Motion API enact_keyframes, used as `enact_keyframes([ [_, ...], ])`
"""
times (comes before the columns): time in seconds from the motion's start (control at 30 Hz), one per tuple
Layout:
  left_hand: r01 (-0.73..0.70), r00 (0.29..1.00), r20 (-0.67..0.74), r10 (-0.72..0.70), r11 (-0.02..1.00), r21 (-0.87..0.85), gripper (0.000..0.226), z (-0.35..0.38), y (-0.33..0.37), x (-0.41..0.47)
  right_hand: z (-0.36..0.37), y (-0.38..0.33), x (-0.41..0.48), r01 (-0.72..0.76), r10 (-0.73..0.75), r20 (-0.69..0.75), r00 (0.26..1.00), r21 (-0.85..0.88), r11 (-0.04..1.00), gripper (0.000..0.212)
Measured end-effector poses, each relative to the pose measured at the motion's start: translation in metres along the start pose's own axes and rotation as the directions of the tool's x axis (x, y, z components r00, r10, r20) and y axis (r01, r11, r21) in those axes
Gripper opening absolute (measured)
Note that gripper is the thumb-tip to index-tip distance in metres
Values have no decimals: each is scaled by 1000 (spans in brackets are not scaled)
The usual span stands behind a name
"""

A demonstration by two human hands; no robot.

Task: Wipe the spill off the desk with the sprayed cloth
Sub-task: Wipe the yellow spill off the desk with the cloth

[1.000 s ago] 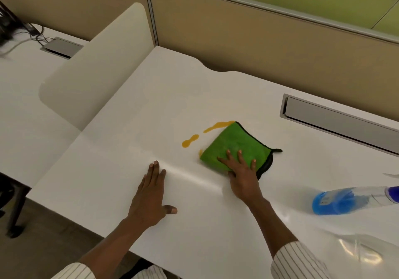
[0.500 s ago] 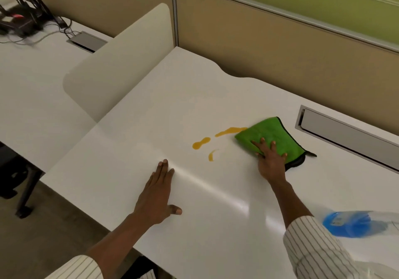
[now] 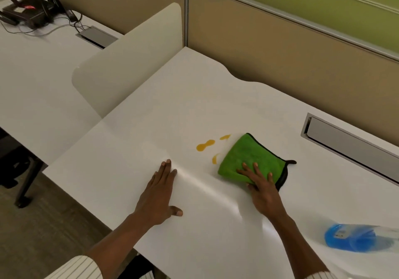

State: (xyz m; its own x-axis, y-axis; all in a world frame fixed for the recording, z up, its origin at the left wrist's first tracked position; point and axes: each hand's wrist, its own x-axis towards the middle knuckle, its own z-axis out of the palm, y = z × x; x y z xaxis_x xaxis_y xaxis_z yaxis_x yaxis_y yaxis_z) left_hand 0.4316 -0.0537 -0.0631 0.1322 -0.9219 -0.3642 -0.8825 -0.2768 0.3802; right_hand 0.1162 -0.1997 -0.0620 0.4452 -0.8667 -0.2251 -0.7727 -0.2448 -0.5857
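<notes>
A folded green cloth (image 3: 244, 155) with a black edge lies on the white desk (image 3: 172, 105). My right hand (image 3: 262, 189) presses flat on its near right part, fingers spread. An orange spill (image 3: 205, 145) sits just left of the cloth: a peanut-shaped blob, a short streak behind it, and a small curved smear touching the cloth's left edge. My left hand (image 3: 158, 194) rests palm-down on the bare desk, left of the cloth and nearer the front edge, holding nothing.
A spray bottle (image 3: 354, 237) with blue liquid lies blurred at the near right. A grey cable slot (image 3: 345, 140) runs along the back right. A cream divider (image 3: 129, 62) separates the left desk, which carries a black router (image 3: 28, 12). Tan partition panels stand behind.
My right hand has slid the cloth left and toward me, over most of the rear orange streak and up to the curved smear. My left hand has stayed in place.
</notes>
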Motion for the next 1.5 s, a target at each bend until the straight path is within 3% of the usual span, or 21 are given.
enact_keyframes([
  [0.3,-3,1000,-5,3,1000,4,138,0,0,1,-28,-19,122,-254,251,-42,967,-74,964,52],
  [0.53,-18,1000,0,18,1000,-9,138,-1,-2,1,23,-56,80,72,-66,74,995,-88,994,54],
  [0.67,-26,1000,-18,25,999,-26,138,0,-4,0,34,-45,15,127,-127,26,992,-9,992,54],
  [0.8,-22,999,-26,21,999,-39,139,2,-5,0,16,-21,7,29,-28,-34,999,28,999,55],
  [0.97,-16,1000,-19,15,999,-36,140,1,-5,-1,-6,-27,80,-188,187,-98,977,5,982,52],
  [1.03,-16,1000,-21,16,999,-39,139,0,-4,-1,-5,-40,110,-210,208,-72,975,-22,977,50],
  [1.17,-23,999,-33,22,999,-43,138,-2,-5,-1,17,-67,133,-45,49,29,998,-115,992,49],
  [1.33,-31,999,-38,30,999,-43,138,0,-6,-1,42,-79,85,178,-159,128,979,-157,971,58],
  [1.43,-35,998,-50,33,998,-59,138,0,-8,-1,45,-64,40,214,-202,113,973,-109,971,58],
  [1.5,-34,998,-55,30,997,-70,138,1,-8,-2,38,-49,22,162,-158,75,985,-45,986,56],
])
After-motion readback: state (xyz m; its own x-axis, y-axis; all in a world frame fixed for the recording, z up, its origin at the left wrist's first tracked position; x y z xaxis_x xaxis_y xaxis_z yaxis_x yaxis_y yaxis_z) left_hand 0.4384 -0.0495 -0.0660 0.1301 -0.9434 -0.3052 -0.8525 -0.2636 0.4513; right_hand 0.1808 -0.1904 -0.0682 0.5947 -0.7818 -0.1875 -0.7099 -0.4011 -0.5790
